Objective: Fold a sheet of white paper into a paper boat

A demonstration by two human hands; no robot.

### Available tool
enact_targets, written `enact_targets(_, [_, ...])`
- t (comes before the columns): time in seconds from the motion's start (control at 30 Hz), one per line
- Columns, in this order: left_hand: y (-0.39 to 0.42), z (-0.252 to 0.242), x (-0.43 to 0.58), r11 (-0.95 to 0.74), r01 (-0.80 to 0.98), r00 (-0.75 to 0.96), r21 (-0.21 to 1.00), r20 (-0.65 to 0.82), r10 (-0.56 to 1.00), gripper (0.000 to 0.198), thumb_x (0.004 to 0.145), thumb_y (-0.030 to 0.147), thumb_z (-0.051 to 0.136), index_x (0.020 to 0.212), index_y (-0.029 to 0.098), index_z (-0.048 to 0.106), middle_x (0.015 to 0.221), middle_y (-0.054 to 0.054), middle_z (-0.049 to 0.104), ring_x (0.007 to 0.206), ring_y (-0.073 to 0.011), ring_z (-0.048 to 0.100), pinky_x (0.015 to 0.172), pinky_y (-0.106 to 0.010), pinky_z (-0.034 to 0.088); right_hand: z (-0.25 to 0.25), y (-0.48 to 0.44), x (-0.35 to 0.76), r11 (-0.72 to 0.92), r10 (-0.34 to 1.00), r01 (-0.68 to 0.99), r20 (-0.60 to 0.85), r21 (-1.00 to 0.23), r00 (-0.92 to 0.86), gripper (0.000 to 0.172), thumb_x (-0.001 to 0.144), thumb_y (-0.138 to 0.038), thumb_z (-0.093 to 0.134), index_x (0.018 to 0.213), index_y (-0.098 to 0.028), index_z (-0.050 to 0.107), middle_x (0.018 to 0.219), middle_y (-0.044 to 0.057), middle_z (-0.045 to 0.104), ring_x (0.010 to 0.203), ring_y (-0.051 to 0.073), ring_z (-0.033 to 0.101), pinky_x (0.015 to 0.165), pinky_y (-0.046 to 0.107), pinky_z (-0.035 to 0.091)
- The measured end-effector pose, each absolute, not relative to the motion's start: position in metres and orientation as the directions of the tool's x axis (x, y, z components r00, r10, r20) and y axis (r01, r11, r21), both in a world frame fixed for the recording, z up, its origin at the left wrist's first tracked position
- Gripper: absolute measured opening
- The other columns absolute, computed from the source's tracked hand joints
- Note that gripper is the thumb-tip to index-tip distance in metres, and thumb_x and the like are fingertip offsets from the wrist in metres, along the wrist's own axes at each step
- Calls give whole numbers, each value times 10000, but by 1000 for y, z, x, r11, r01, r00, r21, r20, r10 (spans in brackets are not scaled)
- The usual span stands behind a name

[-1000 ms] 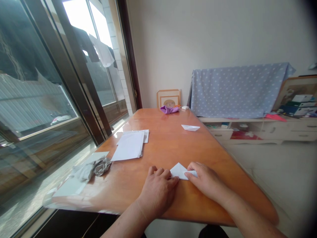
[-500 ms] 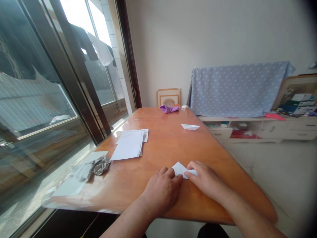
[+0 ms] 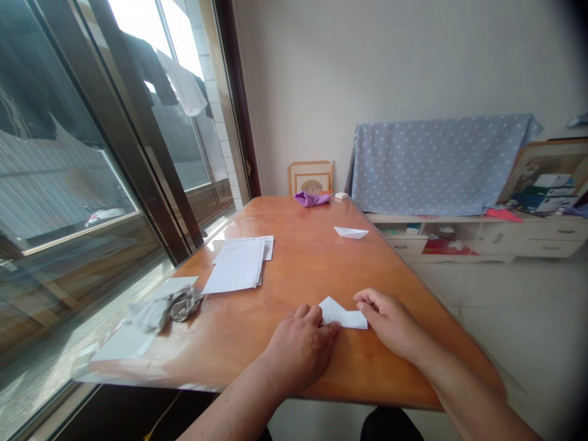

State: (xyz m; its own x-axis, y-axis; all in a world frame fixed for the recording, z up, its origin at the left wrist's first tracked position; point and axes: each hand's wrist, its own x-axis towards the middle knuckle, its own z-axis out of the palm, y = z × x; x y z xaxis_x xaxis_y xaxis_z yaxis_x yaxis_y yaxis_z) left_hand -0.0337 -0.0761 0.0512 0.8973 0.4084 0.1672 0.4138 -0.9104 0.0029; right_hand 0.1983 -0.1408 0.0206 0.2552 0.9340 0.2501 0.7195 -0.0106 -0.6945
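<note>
A piece of white folded paper (image 3: pixel 353 319) lies near the front of the table, with a pointed peak at its upper left and a straight folded strip along its lower right. My left hand (image 3: pixel 301 346) presses the left part of it down, fingers curled and thumb across the strip; that end of the paper is hidden underneath. Just off the paper's right end, my right hand (image 3: pixel 392 321) holds nothing, its fingers loosely bent and a little apart from the thumb. Farther back sits a finished-looking folded paper boat (image 3: pixel 351 233).
A stack of white paper sheets (image 3: pixel 234 263) lies on the left of the wooden table (image 3: pixel 303 272). Near the left edge is a crumpled grey cloth (image 3: pixel 184 303). A purple cloth (image 3: pixel 312 198) and a small white box (image 3: pixel 340 195) are at the far end. Glass doors (image 3: pixel 151 153) stand left.
My right hand has let go of the paper's right end and moved slightly right, uncovering the strip, which now lies flat. My left hand stays on the paper.
</note>
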Motion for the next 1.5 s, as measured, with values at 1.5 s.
enact_targets(1.5, [-67,50,-37,-905,425,891,21,162,423,253,991,252,451,1200,212,589,1063,-88,598,984,-231,569,902,-371,444,16,-181,135,29,959,988,283,-153,15,465,937,-319,559,1385,-200,603,1375,152,629,1260,331,599,1069,513,486])
